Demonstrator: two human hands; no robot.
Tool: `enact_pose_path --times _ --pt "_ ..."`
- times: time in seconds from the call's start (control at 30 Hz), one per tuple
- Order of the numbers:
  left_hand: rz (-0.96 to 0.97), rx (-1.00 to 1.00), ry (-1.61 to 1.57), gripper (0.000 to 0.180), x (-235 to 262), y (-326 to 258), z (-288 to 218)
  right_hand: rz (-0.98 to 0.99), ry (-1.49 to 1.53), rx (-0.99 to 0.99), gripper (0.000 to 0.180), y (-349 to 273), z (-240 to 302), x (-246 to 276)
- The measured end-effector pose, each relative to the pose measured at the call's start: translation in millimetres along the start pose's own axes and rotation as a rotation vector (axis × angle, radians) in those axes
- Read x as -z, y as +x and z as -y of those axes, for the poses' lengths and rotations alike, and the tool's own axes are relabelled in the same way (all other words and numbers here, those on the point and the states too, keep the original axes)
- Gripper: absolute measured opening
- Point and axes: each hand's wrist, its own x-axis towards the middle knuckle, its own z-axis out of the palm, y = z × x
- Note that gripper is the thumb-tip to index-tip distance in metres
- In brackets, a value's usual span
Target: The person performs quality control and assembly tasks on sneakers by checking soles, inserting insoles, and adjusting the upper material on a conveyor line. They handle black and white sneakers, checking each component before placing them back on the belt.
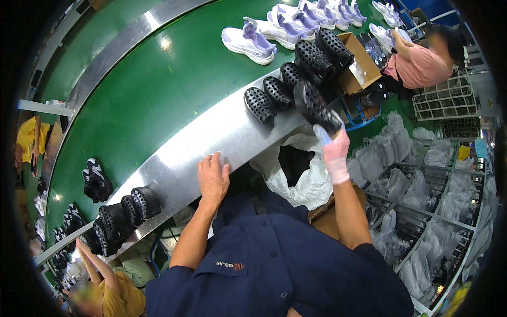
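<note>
My right hand (336, 149), in a pink and white glove, grips the near end of a black shoe-shaped piece with holes (310, 101). It holds the piece tilted by the edge of the metal ledge (195, 140). My bare left hand (213, 178) rests on the ledge with its fingers apart and holds nothing. Beyond the right hand, several similar black perforated pieces (259, 104) stand on the ledge. Below the ledge, a white sack (309, 185) gapes between my hands, its inside dark.
White and lilac sneakers (248, 44) line the green conveyor belt (174, 79). More perforated pieces (113, 222) and black sneakers (97, 179) are at left. A cardboard box (364, 61) stands near a person in pink (422, 66). A rack (438, 211) holds plastic bags. People in yellow work at left.
</note>
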Motion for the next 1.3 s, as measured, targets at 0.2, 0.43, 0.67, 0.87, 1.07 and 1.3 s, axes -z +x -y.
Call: enact_pose_path --times 0.2,0.43,0.67,0.87,1.07,1.3 --pt "0.087 0.067 0.104 0.049 10.3 -20.3 29.5 -0.004 -0.561 0.342 0.078 90.1 -32.8 -25.4" --pt "0.086 0.061 0.123 0.038 7.9 -35.5 34.2 -0.097 -0.871 0.204 0.080 99.2 -52.8 -59.4" --pt "0.121 0.065 0.113 0.039 14.4 -35.3 35.4 -0.113 -0.698 0.243 0.072 101.6 -47.8 -63.9" --pt "0.092 0.049 0.096 0.040 15.0 -33.9 36.8 -0.039 -0.751 0.263 0.070 109.9 -42.1 -57.8" --pt "0.076 0.035 0.067 0.038 14.4 -38.6 40.9 -0.026 -0.792 0.230 0.082 109.7 -47.8 -59.6" --pt "0.062 0.054 0.074 0.038 12.7 -37.9 39.5 -0.026 -0.791 0.267 0.088 102.0 -49.8 -56.4"
